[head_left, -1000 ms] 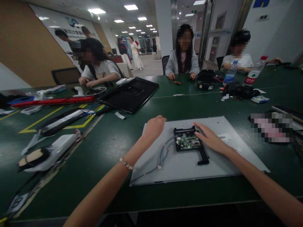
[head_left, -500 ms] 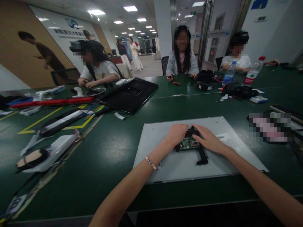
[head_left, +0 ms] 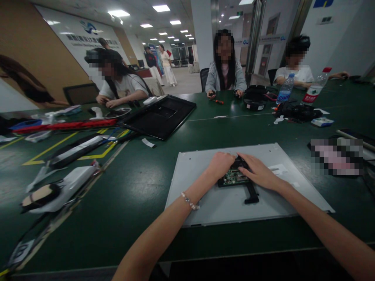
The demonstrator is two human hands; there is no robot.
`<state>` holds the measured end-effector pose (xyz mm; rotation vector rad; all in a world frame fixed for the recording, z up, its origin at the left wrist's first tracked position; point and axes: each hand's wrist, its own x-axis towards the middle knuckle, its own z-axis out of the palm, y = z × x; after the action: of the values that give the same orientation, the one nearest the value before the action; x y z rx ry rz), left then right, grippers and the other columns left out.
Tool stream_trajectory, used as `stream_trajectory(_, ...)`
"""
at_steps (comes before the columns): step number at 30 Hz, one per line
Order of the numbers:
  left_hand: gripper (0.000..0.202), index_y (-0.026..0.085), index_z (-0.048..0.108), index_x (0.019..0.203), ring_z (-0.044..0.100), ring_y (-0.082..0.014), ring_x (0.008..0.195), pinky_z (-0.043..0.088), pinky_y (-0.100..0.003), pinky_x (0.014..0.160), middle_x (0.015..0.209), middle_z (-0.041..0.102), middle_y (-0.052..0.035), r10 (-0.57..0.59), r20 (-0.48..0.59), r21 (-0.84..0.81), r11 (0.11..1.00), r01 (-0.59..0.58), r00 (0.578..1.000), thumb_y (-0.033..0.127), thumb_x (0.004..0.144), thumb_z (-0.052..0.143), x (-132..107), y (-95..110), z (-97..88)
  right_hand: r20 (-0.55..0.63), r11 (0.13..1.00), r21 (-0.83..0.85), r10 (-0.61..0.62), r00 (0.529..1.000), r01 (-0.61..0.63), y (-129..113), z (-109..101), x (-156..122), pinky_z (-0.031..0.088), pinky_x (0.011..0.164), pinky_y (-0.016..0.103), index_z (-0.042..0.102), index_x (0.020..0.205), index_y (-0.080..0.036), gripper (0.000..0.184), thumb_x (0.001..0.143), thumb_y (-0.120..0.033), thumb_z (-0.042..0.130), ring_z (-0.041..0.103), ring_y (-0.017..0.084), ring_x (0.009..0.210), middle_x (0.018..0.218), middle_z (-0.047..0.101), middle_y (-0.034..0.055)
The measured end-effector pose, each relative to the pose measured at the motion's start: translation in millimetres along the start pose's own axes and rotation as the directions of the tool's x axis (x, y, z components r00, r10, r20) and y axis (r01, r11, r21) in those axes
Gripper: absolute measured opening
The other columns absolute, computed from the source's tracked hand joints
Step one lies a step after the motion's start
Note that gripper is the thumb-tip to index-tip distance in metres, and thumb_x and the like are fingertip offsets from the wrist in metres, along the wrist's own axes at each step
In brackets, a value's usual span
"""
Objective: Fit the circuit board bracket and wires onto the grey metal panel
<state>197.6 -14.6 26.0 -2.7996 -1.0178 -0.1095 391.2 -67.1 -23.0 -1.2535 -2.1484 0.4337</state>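
A flat pale-grey display panel (head_left: 199,207) lies on the green table, with a green circuit board (head_left: 233,177) in a black mount on its middle. From the mount, a black arm (head_left: 251,195) extends toward me. My left hand (head_left: 222,164) is closed at the board's far left corner; its fingertips are hidden, so what they pinch cannot be made out. At the board's right side, my right hand (head_left: 259,171) grips the mount, the thumb over its near part and the fingers along its far edge.
A black monitor back cover (head_left: 159,117) lies beyond the panel to the left. Bagged parts (head_left: 67,187) and a red strip (head_left: 73,125) are at left. Two bottles (head_left: 285,89) and a tangle of black cables (head_left: 297,112) stand far right. People sit across the table (head_left: 140,175).
Both hands stay at the circuit board with almost no shift. A person walking in the left background has moved farther left.
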Motion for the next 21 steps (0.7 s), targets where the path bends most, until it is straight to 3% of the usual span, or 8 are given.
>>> stream_trajectory(14, 0.017, 0.01, 0.069, 0.087, 0.066, -0.0224, 0.085, 0.048, -0.034, 0.079, 0.085, 0.069, -0.0125, 0.035, -0.083, -0.045, 0.998, -0.039, 0.996, 0.014, 0.09, 0.053, 1, -5, 3.3, 0.005, 1.0, -0.02, -0.018, 1.0, 0.018, 1, 0, 0, 0.036, 0.109, 0.054, 0.035, 0.148, -0.026, 0.056, 0.097, -0.047, 0.043, 0.047, 0.03, 0.13, 0.142, 0.051, 0.0123)
stream_trajectory(21, 0.029, 0.012, 0.069, 0.103, 0.068, -0.0228, 0.089, 0.049, -0.032, 0.081, 0.095, 0.073, -0.013, -0.075, -0.04, -0.149, 0.986, 0.069, 0.996, 0.031, 0.094, 0.049, 1, -10, -14.7, -0.007, 1.0, 0.018, 0.013, 1.0, -0.013, -3, -3, -1, 0.034, 0.111, 0.054, 0.03, 0.151, -0.025, 0.059, 0.097, -0.049, 0.041, 0.045, 0.03, 0.133, 0.146, 0.047, 0.0126)
